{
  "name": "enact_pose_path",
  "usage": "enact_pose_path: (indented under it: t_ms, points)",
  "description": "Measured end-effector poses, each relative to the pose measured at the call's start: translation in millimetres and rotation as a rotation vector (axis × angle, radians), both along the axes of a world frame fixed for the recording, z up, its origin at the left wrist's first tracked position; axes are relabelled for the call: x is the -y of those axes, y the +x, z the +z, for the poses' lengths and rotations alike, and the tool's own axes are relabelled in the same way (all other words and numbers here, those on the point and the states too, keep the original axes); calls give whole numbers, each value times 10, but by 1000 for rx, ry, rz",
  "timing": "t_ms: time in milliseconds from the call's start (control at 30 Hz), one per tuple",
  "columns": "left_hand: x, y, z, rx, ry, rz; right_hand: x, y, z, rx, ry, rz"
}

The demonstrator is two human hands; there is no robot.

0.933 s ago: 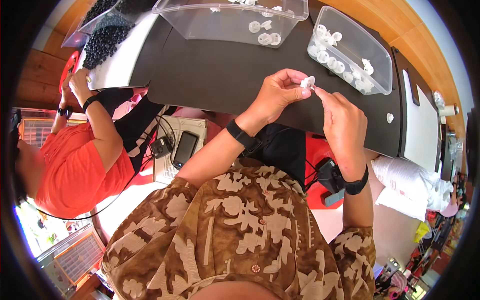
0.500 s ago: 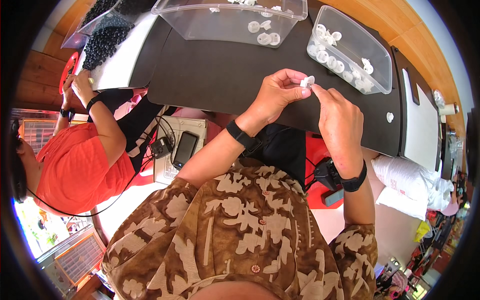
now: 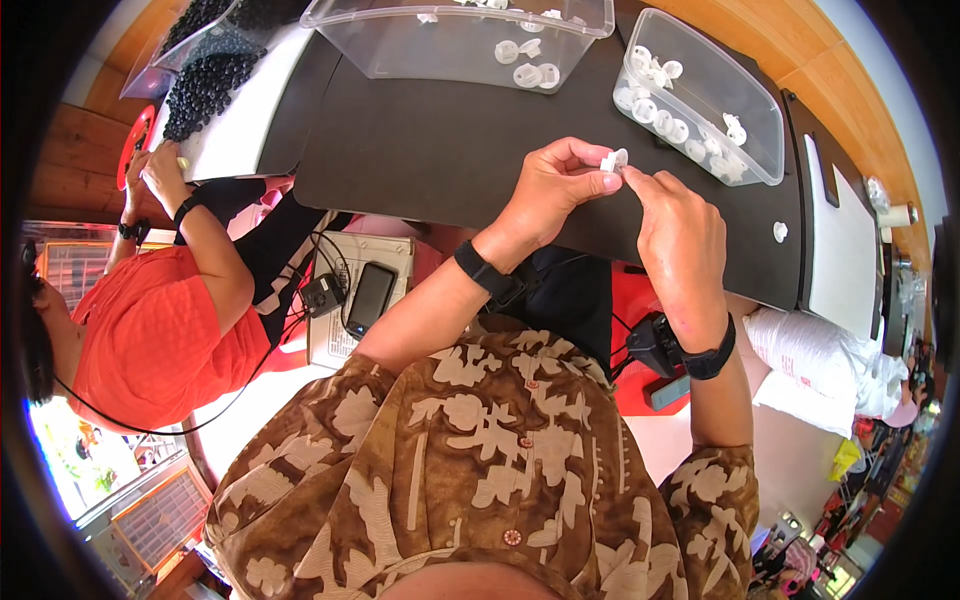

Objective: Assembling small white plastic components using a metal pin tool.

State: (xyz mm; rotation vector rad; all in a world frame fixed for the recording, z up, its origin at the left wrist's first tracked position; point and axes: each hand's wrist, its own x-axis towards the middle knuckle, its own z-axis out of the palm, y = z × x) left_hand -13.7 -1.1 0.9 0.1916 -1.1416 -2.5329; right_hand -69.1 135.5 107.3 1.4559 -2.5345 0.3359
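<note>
Spreading under both hands is a matt black table top (image 3: 440,150), edged by warm wooden flooring at the far rim. Nearest the camera, the person's brown leaf-patterned shirt is filling the lower view, with a dark phone (image 3: 370,298) lying on a pale box beside the knees. Above it, the left hand (image 3: 550,190) is pinching a small white round plastic cap (image 3: 612,160) between thumb and forefinger, held just over the table. The right hand (image 3: 680,235) is meeting it, fingertips closing on the same piece from the other side.

That cap is looking light, stiff and smooth, so it is probably apt to slip; gripping it by the rim seems the surest hold.

Farther right, one loose white cap (image 3: 780,231) is sitting alone on the black surface. Beyond, a clear rectangular plastic tub (image 3: 745,120) is holding more white caps, and a larger clear plastic bin (image 3: 400,45) is standing at the far edge with a few inside. At the left, a co-worker in an orange shirt is working beside a tray of small black pieces (image 3: 205,80).
</note>
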Motion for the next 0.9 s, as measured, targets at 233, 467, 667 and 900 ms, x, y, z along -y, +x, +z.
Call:
enact_pose_path:
  t_ms: [233, 467, 667, 900]
  points:
    - [3, -18, 5, 6, -13, 3, -23, -57, 17, -68, 33, 55]
    - [25, 20, 41, 44, 77, -42, -133, -133, -45, 183, -184, 60]
    - [-112, 57, 107, -20, 253, -125, -128, -246, -260, 982, -571, -89]
    - [-296, 44, 295, -54, 233, -166, -218, -338, -217, 1305, -749, 33]
